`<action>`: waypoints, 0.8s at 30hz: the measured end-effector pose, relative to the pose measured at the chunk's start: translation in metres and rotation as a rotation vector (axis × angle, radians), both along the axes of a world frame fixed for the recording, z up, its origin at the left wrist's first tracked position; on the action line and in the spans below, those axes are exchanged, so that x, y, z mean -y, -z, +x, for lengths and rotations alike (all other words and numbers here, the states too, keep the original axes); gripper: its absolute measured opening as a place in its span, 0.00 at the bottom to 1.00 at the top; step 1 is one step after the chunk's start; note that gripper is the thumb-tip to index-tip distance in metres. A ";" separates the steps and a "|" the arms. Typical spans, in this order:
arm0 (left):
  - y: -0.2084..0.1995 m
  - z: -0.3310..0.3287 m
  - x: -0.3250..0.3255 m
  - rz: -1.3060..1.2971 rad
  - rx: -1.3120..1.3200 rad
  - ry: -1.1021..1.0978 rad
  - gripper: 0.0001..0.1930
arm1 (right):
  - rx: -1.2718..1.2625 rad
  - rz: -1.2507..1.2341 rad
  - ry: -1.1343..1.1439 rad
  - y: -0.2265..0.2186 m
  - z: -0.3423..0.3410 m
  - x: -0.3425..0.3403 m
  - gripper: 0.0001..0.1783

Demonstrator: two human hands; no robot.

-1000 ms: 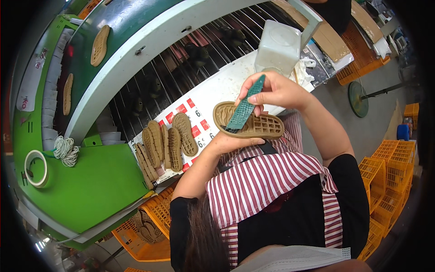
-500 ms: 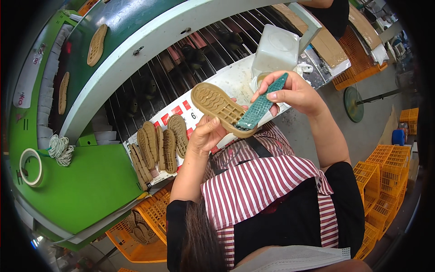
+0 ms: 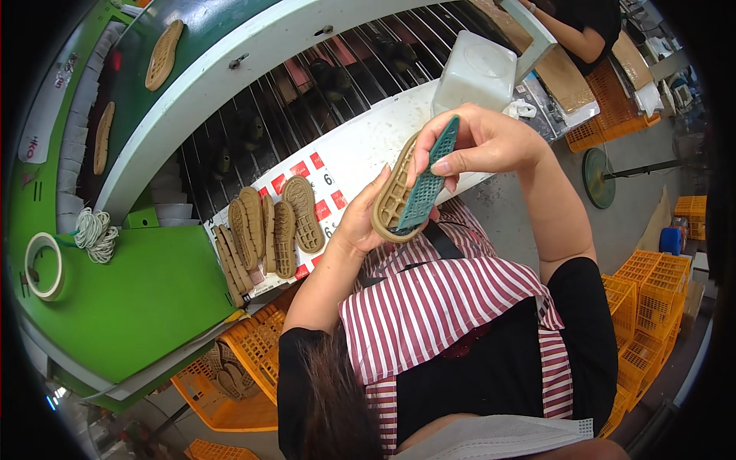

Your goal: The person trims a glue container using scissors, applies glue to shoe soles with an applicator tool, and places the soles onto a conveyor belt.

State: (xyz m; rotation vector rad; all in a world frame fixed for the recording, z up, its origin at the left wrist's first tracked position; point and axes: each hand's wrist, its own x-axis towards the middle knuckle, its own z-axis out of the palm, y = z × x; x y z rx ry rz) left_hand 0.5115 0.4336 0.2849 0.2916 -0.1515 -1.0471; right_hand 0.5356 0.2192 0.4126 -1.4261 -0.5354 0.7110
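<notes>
A tan shoe sole (image 3: 389,201) is tilted in front of me, its gridded inner side facing up. My left hand (image 3: 363,215) is closed around its left edge near the heel end. Between the thumb and fingers of my right hand (image 3: 479,146) is a green perforated insert (image 3: 429,178). Its lower end rests in the heel of the sole, where a dark patch shows, while its pointed upper end stands clear. The insert and right hand hide part of the sole. To the left, several tan soles (image 3: 305,211) stand and lean in a row on the white board.
A translucent plastic container (image 3: 475,73) stands on the white board (image 3: 368,146) behind my right hand. Beyond are metal rollers and a curved machine frame (image 3: 222,73). Left is a green table (image 3: 138,322) with a tape roll (image 3: 47,267). Orange crates (image 3: 652,299) stand at right; a person's arm shows at upper right.
The sole has turned to a steeper angle, and my left hand has shifted slightly right with it. My right hand has moved up and left, tilting the insert more upright over the sole.
</notes>
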 end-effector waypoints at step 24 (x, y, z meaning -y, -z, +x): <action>-0.016 -0.004 0.002 0.391 0.200 -0.222 0.30 | 0.996 -0.455 0.625 0.040 -0.037 -0.006 0.12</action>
